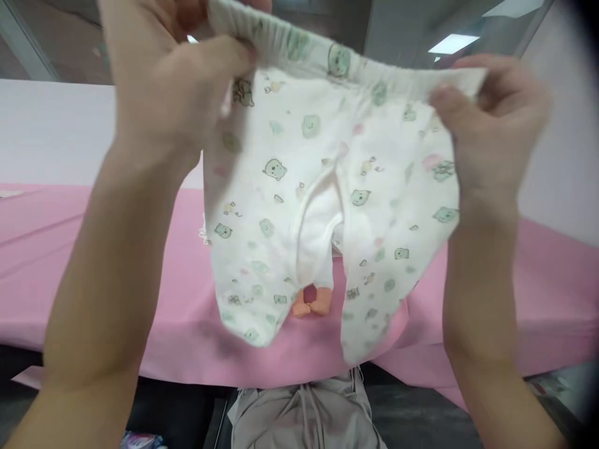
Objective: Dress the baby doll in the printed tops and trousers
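Observation:
A small pair of white baby pants with green bear prints hangs by its gathered waistband, stretched between my hands. My left hand pinches the band's left end, thumb in front. At the other end, my right hand grips the band in the same way. The crotch of the pants is split, with a trimmed edge. Behind the pants lies a doll, whose small feet show below the cloth; the rest of it is mostly hidden.
A pink cloth covers the table beneath. Behind it runs a white wall panel with dark glass above. My lap in grey trousers is close to the table's front edge. A colourful package lies low at left.

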The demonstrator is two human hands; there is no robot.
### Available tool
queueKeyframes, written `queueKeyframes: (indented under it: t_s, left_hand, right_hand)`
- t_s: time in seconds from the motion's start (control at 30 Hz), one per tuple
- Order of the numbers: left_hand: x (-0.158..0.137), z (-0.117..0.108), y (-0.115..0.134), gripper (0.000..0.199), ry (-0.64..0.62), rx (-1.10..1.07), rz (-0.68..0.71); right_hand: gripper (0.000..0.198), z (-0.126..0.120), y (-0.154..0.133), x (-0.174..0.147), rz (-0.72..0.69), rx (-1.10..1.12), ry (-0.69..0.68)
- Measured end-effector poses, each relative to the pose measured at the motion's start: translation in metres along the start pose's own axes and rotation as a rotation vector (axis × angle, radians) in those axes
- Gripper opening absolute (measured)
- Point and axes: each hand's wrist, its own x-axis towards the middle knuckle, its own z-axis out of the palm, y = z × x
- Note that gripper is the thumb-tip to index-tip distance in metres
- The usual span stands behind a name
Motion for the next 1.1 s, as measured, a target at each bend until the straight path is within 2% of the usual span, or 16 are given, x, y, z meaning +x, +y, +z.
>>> queueKeyframes:
  t_s: [0.07, 0.13, 0.17, 0.2, 0.27, 0.3, 0.37, 0.43, 0.5, 0.6, 0.7, 0.83, 0.97, 1.03, 1.1]
  left_hand:
    - [-0.01, 0.017, -0.025, 0.028, -0.021, -0.008, 0.03]
    - [-0.039, 0.042, -0.056, 0.023, -0.049, 0.045, -0.142]
    - [-0.06, 0.057, -0.072, 0.023, -0.086, 0.124, -0.189]
    - [-0.083, 0.073, -0.089, 0.023, -0.112, 0.218, -0.219]
    - [-0.134, 0.104, -0.12, 0.027, -0.304, 0.336, -0.253]
    - [-0.158, 0.118, -0.134, 0.03, -0.402, 0.347, -0.264]
    - [-0.2, 0.142, -0.155, 0.034, -0.546, 0.287, -0.318]
    - [-0.229, 0.158, -0.167, 0.035, -0.568, 0.19, -0.388]
    - [-0.243, 0.166, -0.172, 0.037, -0.538, 0.117, -0.425]
    - [-0.246, 0.166, -0.17, 0.035, -0.489, 0.123, -0.42]
    - [-0.244, 0.161, -0.165, 0.028, -0.442, 0.177, -0.389]
    - [-0.243, 0.159, -0.155, 0.022, -0.434, 0.099, -0.379]
    - [-0.239, 0.158, -0.145, 0.026, -0.377, -0.101, -0.558]
    - [-0.236, 0.156, -0.141, 0.025, -0.315, -0.161, -0.599]
    - [-0.234, 0.155, -0.139, 0.023, -0.25, -0.196, -0.628]
  right_hand:
    - [0.014, 0.019, 0.034, 0.003, 0.174, 0.038, -0.06]
    - [0.017, 0.042, 0.081, -0.011, 0.401, 0.037, -0.109]
    - [0.02, 0.055, 0.105, -0.024, 0.531, 0.011, -0.151]
    - [0.024, 0.067, 0.13, -0.041, 0.593, -0.013, -0.19]
    - [0.025, 0.091, 0.174, -0.082, 0.661, -0.135, -0.294]
    - [0.025, 0.101, 0.19, -0.103, 0.67, -0.241, -0.358]
    - [0.026, 0.12, 0.212, -0.14, 0.659, -0.267, -0.418]
    - [0.026, 0.134, 0.218, -0.166, 0.602, -0.238, -0.491]
    - [0.025, 0.145, 0.215, -0.18, 0.456, -0.247, -0.564]
    - [0.029, 0.154, 0.207, -0.186, 0.214, -0.329, -0.638]
    - [0.031, 0.156, 0.202, -0.186, 0.093, -0.39, -0.676]
    - [0.016, 0.151, 0.196, -0.185, -0.024, -0.381, -0.655]
    - [0.019, 0.147, 0.182, -0.186, -0.063, -0.206, -0.632]
    - [0.019, 0.149, 0.174, -0.189, 0.01, -0.121, -0.667]
    - [0.035, 0.152, 0.167, -0.191, 0.153, -0.074, -0.736]
